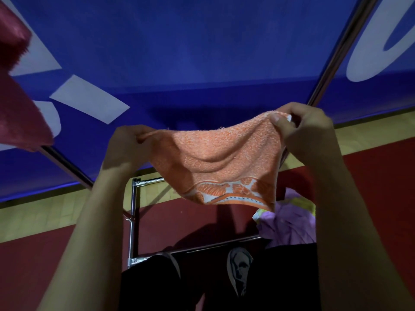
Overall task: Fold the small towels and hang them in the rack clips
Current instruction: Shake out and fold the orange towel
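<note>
Left hand [125, 144] and right hand [301, 129] each pinch a top corner of the orange towel [220, 162]; keep that edge taut, corners level, above the metal rack [134, 212].

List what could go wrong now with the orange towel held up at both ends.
1. The orange towel sags between the left hand and right hand; a loosened grip on either corner could drop it.
2. Something white shows at the right fingers, perhaps a clip; misaligned, it may catch only the edge.
</note>
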`<state>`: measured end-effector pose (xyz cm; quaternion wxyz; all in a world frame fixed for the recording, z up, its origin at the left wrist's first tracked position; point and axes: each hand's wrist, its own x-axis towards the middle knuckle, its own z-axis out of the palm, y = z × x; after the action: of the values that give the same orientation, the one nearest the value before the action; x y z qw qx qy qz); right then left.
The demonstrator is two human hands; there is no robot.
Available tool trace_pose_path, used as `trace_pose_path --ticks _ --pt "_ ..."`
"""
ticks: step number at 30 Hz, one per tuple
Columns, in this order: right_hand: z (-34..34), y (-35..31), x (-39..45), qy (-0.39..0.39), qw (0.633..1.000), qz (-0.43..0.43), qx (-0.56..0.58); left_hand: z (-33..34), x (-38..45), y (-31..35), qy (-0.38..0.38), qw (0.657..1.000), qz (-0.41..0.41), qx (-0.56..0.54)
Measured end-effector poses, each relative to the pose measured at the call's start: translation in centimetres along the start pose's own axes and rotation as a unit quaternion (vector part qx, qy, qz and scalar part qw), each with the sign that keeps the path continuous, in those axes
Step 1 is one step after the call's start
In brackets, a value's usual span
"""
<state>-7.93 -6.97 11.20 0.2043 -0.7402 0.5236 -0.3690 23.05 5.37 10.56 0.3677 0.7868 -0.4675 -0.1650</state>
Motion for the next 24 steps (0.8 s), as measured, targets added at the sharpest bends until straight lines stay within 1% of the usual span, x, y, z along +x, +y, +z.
trace_pose_path --ticks 3,6,9,12,14,15,17,18,21,24 --pt "0.5 -0.4 0.1 -0.035 0.999 -0.034 0.004 0.2 0.1 0.7 -0.022 0.998 0.061 0.010" --pt "1.1 -1.4 0.0 -0.056 0.997 -0.051 0.029 0.8 0.0 1.5 -0.059 0.998 0.030 -0.024" --pt "2.3 -2.6 0.2 -0.073 0.995 -0.021 0.071 2.4 -0.8 3.2 -0.063 0.993 0.056 -0.086" --pt "3.8 -3.8 0.1 -0.114 0.989 -0.014 0.093 4.2 -1.8 5.0 -0.076 0.990 0.041 -0.115" --pt "4.5 -4.7 -0.2 -0.148 0.979 -0.019 0.137 4.9 -2.3 5.9 -0.125 0.982 0.013 -0.144" --pt "4.7 -5.2 -0.4 -0.166 0.972 -0.019 0.165 5.0 -2.5 6.2 -0.162 0.976 0.015 -0.148" --pt "4.7 -6.0 -0.6 -0.192 0.956 -0.007 0.220 5.0 -2.7 6.7 -0.226 0.961 0.047 -0.154" --pt "4.7 -6.2 -0.7 -0.199 0.951 -0.002 0.237 4.8 -2.8 6.7 -0.243 0.955 0.059 -0.158" --pt "4.6 -6.2 -0.6 -0.198 0.941 0.019 0.272 4.1 -2.7 6.7 -0.236 0.958 0.066 -0.148" --pt "4.7 -5.7 -0.3 -0.205 0.934 0.031 0.292 3.3 -2.7 6.5 -0.194 0.957 0.064 -0.205"
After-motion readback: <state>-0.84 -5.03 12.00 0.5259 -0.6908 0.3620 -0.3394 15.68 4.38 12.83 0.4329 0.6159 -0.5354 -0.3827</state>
